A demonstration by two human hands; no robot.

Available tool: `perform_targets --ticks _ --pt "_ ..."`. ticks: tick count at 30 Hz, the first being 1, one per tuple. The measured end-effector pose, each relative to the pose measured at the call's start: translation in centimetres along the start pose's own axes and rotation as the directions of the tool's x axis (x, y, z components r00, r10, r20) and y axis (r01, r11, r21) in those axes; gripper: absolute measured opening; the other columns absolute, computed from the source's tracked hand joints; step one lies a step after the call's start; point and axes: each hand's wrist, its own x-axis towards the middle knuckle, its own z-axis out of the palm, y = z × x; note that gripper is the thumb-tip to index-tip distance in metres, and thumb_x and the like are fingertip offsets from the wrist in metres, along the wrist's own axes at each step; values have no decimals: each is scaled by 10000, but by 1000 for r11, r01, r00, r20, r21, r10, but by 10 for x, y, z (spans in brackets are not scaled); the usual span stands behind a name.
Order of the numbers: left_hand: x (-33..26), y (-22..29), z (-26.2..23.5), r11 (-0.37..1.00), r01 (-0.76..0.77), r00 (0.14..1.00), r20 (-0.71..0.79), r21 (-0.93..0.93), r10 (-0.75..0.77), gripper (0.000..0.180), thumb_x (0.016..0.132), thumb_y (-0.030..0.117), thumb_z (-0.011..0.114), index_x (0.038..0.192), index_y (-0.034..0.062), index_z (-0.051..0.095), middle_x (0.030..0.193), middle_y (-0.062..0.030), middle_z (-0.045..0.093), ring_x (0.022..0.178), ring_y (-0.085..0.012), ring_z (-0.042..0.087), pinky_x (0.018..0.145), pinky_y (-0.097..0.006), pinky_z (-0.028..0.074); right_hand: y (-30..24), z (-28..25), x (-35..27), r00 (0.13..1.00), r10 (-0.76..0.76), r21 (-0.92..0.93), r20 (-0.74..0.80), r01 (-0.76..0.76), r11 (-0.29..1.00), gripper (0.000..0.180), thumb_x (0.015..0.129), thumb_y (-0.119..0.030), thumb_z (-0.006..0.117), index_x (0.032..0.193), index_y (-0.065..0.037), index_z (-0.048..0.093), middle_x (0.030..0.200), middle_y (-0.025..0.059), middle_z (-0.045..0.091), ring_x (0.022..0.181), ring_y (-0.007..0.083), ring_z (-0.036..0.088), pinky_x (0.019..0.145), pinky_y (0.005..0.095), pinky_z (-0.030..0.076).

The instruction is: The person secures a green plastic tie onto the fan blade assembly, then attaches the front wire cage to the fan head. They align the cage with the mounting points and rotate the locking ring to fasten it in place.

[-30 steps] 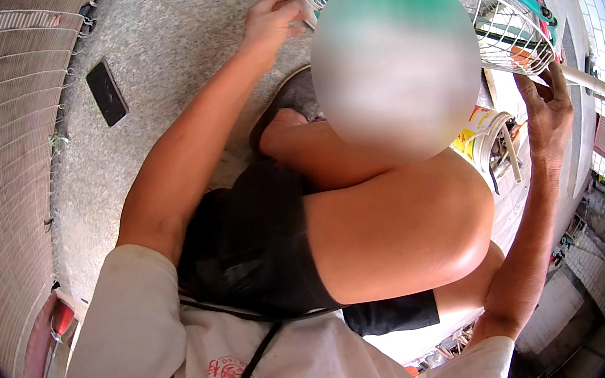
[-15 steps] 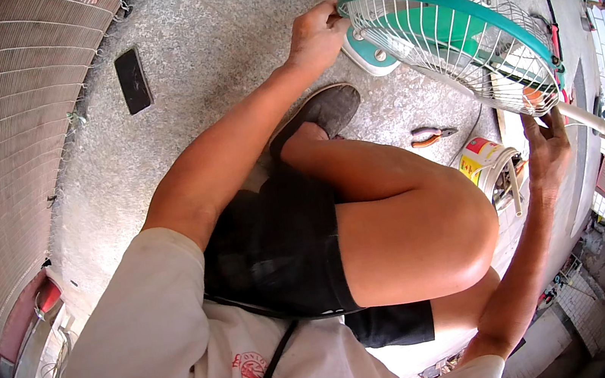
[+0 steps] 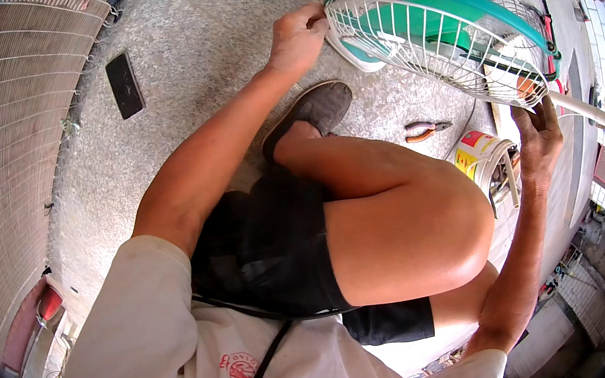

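Note:
A white wire fan guard (image 3: pixel 405 38) with a green rim band hangs tilted over the floor at the upper right. My left hand (image 3: pixel 298 40) is closed on its left edge, fingertips pinching the rim. At the guard's lower right end, my right hand (image 3: pixel 540 138) grips the wires from below with thumb and fingers. Through the wires show green fan blades (image 3: pixel 441 21). Behind the guard's left part, partly hidden, stands a white and green fan base (image 3: pixel 357 54).
Pliers (image 3: pixel 426 130) with orange handles lie on the concrete floor near a white bucket (image 3: pixel 478 158) full of odds and ends. A black phone (image 3: pixel 125 86) lies at the left, beside a ribbed brown panel (image 3: pixel 14 143). A pale pipe (image 3: pixel 590 113) sticks out at the right.
Both hands and the fan guard have shifted slightly left in view, and the guard's tilt has changed a little. Both hands keep their hold.

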Motion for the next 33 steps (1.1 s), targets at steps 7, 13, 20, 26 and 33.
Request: perform_targets --ticks 7,13,20,26,33 --pt "-1 -1 3 999 -21 998 -58 -39 18 188 843 147 671 982 21 691 835 -112 708 754 -178 653 712 -317 509 -4 -5 -3 1000 27 -33 -8 -28 999 623 855 -97 715 1385 79 439 1137 165 667 1023 190 645 892 288 492" --pt "-3 3 5 999 -35 996 -85 -39 31 210 851 161 668 995 10 686 834 -107 711 766 -169 663 723 -307 515 -12 -6 -4 999 -9 -25 -36 8 1000 630 846 -88 715 1383 86 434 1143 177 664 1038 198 646 904 306 509" --pt "-2 12 0 997 -41 996 -88 -69 35 201 871 170 638 982 6 679 816 -103 709 744 -170 666 701 -303 518 -9 -8 4 999 14 37 -42 -12 999 651 835 -112 744 1381 75 442 1185 178 643 1039 194 643 901 299 510" --pt "2 27 -9 994 -50 992 -107 101 61 180 855 130 620 974 3 669 782 -127 684 720 -245 665 676 -347 512 -23 -1 3 993 75 -10 -86 -76 997 647 828 -87 748 1382 61 449 1162 168 656 1005 192 658 887 297 521" --pt "-5 39 -16 898 -266 940 -112 350 322 207 828 51 621 1027 7 658 881 -161 645 782 -307 642 700 -383 501 -24 4 1 994 73 112 -79 -64 992 649 808 -90 728 1364 84 444 1196 190 621 1005 205 651 893 311 510"
